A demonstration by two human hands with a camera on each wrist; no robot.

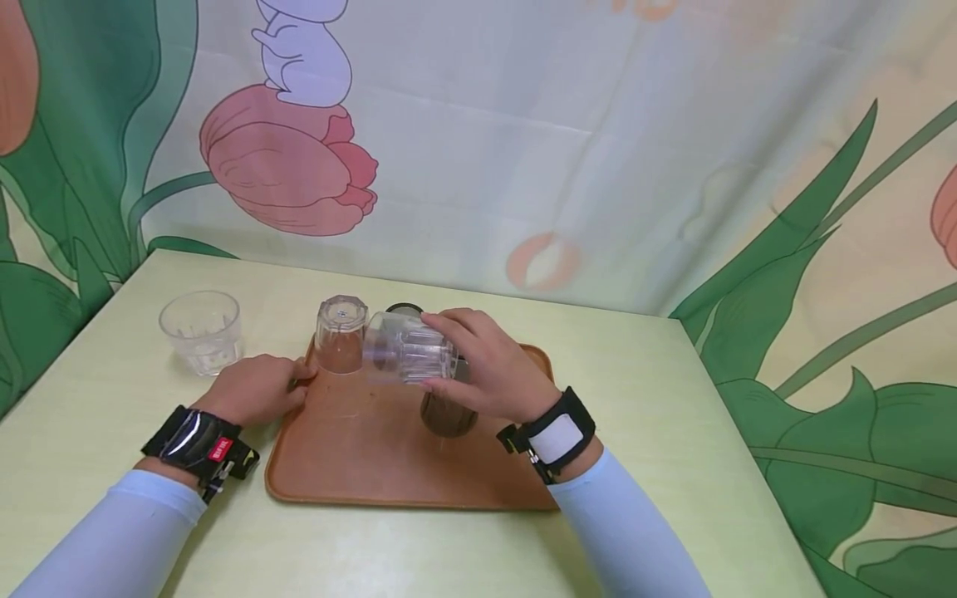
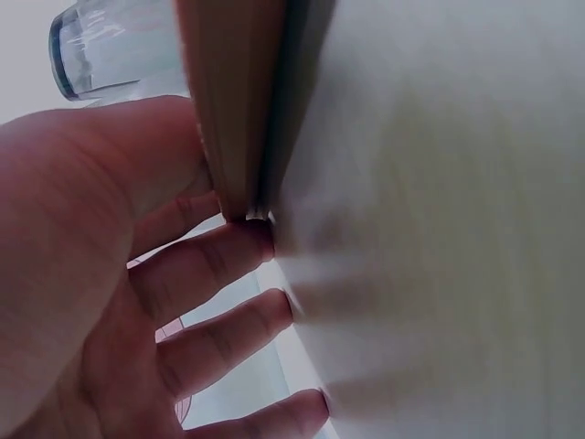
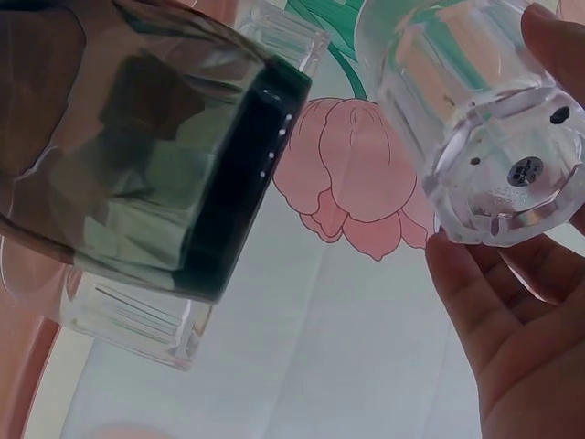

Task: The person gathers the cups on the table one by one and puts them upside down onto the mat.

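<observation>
My right hand (image 1: pixel 493 365) grips a clear glass tumbler (image 1: pixel 419 349) tipped on its side above the brown tray (image 1: pixel 351 448). In the right wrist view the tumbler's faceted base (image 3: pixel 526 174) lies between thumb and fingers. Below that hand a dark tinted glass (image 1: pixel 449 415) stands on the tray, partly covered. An upside-down clear glass (image 1: pixel 342 336) occupies the tray's back left corner. My left hand (image 1: pixel 257 389) pinches the tray's left rim; in the left wrist view, other fingertips (image 2: pixel 279 306) touch the table.
Left of the tray, another clear glass (image 1: pixel 202 332) stands on the pale table (image 1: pixel 635 399). A dark-rimmed glass (image 1: pixel 404 309) shows partly behind the held tumbler. A printed curtain (image 1: pixel 449 166) hangs along the table's back edge.
</observation>
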